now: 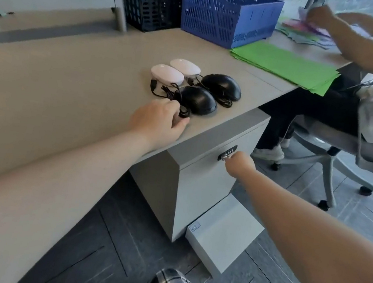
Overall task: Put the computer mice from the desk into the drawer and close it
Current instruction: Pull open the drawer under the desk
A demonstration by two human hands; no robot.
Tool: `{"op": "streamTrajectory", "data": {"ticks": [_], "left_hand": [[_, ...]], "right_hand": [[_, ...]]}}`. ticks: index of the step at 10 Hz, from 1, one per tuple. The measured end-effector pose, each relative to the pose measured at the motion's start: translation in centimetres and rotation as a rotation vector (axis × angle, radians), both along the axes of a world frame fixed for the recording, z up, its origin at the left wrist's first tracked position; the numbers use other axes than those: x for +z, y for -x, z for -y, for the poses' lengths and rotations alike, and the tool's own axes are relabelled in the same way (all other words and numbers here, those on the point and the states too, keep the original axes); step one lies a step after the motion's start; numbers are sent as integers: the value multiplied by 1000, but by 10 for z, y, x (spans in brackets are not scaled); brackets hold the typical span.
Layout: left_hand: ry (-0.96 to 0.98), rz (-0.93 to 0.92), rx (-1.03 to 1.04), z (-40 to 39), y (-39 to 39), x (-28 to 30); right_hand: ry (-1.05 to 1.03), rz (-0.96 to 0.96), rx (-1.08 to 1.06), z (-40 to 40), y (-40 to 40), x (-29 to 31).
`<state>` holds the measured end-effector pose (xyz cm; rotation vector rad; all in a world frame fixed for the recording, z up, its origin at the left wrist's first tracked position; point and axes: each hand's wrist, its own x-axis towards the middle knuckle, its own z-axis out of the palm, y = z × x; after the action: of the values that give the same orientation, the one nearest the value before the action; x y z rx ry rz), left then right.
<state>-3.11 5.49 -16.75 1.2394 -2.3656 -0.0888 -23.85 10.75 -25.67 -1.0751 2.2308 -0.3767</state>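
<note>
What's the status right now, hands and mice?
Left hand on desk, fingers at near black mouse's cable. Right hand at drawer lock, drawer shut. Four mice on desk. Nothing blocking.

Four mice clustered near worktop (67,88) edge: two white (167,74) (185,66), two black (198,100) (222,86), cords bundled. Left hand (159,118) curled at near black mouse's cord (183,111). Right hand (240,163) at lock (227,153) on closed drawer (206,181) front below.
</note>
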Motion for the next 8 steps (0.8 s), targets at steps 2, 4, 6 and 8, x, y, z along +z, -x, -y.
{"op": "streamTrajectory", "data": {"ticks": [2,4,6,8], "left_hand": [[-8,34,30,1,5,-3],[-11,82,22,4,16,-2],[25,111,34,-1,28,1],[57,192,38,-10,26,4]], "right_hand": [[13,202,-189,17,-1,-15],[192,513,-379,23,0,-17],[43,538,-397,16,3,-13],[142,-14,-181,-21,13,-10]]}}
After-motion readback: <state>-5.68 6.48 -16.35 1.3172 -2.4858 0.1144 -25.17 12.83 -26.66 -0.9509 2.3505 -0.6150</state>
